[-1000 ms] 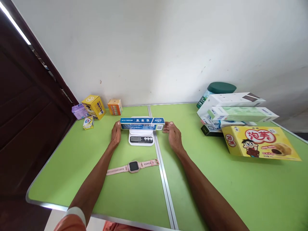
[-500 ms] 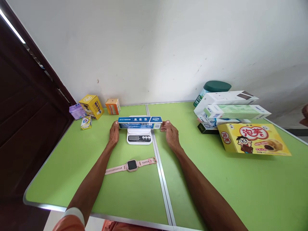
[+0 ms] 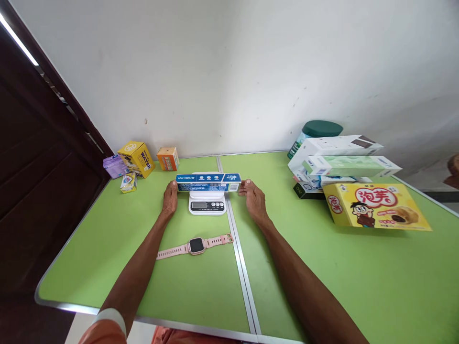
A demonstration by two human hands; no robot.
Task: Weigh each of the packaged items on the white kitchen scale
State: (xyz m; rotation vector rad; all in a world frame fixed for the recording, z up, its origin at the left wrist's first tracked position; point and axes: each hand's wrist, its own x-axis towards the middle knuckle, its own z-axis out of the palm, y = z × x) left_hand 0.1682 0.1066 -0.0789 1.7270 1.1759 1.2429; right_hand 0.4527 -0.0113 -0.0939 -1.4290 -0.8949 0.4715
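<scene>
A long, slim blue toothpaste box (image 3: 208,182) lies crosswise over the platform of a small white kitchen scale (image 3: 207,206). My left hand (image 3: 169,198) grips the box's left end, thumb on the near side. At its right end, my right hand (image 3: 254,198) has thumb and fingertips against the edge, so the box is held between both hands. The scale's dark display panel faces me below the box; no digits can be read on it. Nearer to me, a pink smartwatch (image 3: 196,245) lies stretched flat, its left strap end beside my left forearm.
At the back left stand a purple pack (image 3: 114,166), a yellow box (image 3: 136,159), a small yellow-white box (image 3: 128,183) and an orange box (image 3: 168,158). On the right are stacked cartons (image 3: 353,166), a green-lidded tub (image 3: 322,128) and a yellow puff-snack box (image 3: 376,206). A metal seam (image 3: 241,267) divides the green table.
</scene>
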